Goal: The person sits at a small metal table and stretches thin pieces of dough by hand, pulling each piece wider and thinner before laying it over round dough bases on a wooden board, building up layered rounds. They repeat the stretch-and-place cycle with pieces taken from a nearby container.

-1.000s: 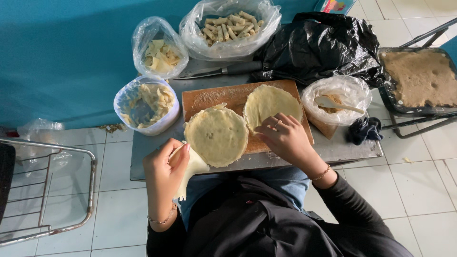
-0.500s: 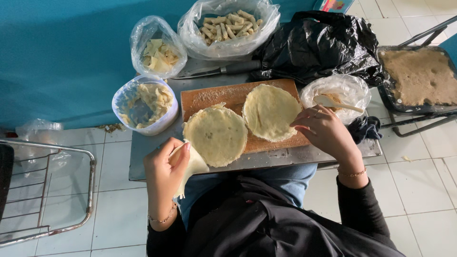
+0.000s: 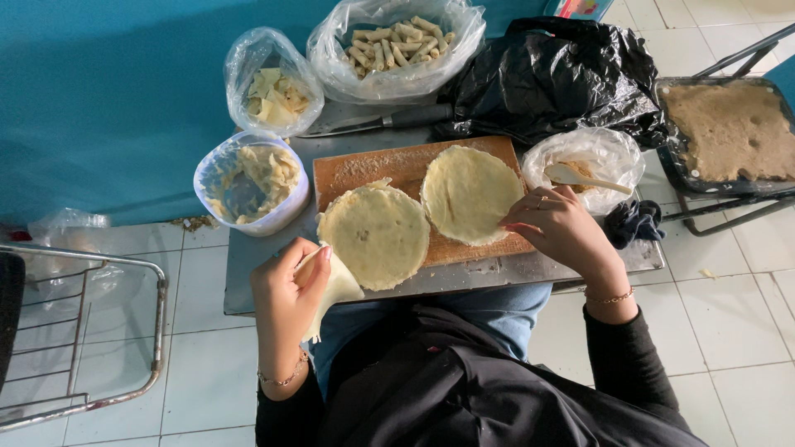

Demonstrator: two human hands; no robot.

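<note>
Near the front edge of the counter (image 3: 248, 285), a soft cream piping bag (image 3: 333, 290) is gripped by the left hand (image 3: 286, 306), the fingers closed round its upper part. Its long axis is slanted, the rounded top lying beside the thumb toward the wooden board (image 3: 389, 170) and the tapered end pointing down and back toward the person's lap; it is judged to be held clear of the board so that nothing is smeared.

Just beside the bag, a round pale wrapper (image 3: 374, 234) is laid flat, partly on the board and overhanging its near edge. A second round wrapper (image 3: 472, 193) is spread on the board's right half, and its right rim is touched by the fingertips of the right hand (image 3: 559, 228), whose fingers are loosely curled and hold nothing, seemingly to steady or lift that edge.

Further out, a bag-lined bowl with a pale spoon (image 3: 584, 176) is set to the right, within easy reach. A plastic tub of yellowish filling (image 3: 248, 184) stands to the left. Behind, bags of cut strips (image 3: 273, 91) and of rolled pieces (image 3: 393, 45) are kept, with a knife (image 3: 377, 122) and a black bag (image 3: 555, 79) between. A tray of brown crumbs (image 3: 729, 132) rests on a stand at the far right.
</note>
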